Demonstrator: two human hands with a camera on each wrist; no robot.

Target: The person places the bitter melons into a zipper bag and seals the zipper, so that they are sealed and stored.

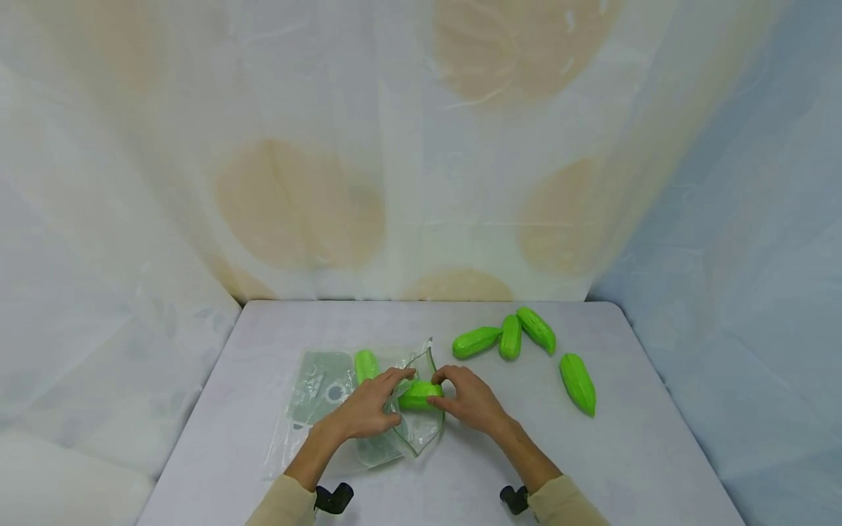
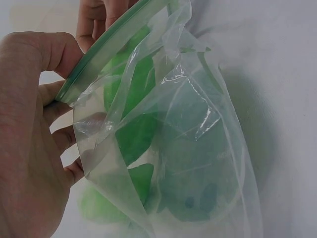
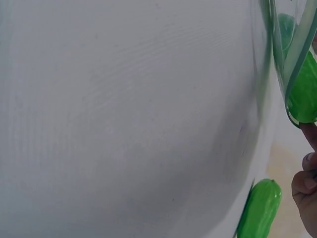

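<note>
A clear plastic bag (image 1: 414,431) with a green zip edge lies on the table, its mouth spread open toward the right. My left hand (image 1: 368,408) grips the bag at its mouth, with the thumb over the green edge in the left wrist view. A bright green ribbed gourd (image 1: 419,395) sits in the mouth, seen through the film. My right hand (image 1: 470,398) holds that gourd's right end between thumb and fingers; in the right wrist view a fingertip (image 3: 308,133) touches the end. Another green gourd (image 1: 365,365) lies farther inside the bag, partly hidden by my left hand.
Three green gourds (image 1: 511,337) lie close together at the back right of the white table (image 1: 631,467). A single gourd (image 1: 578,384) lies farther right. Plastic sheeting (image 1: 408,183) hangs behind the table and along both sides.
</note>
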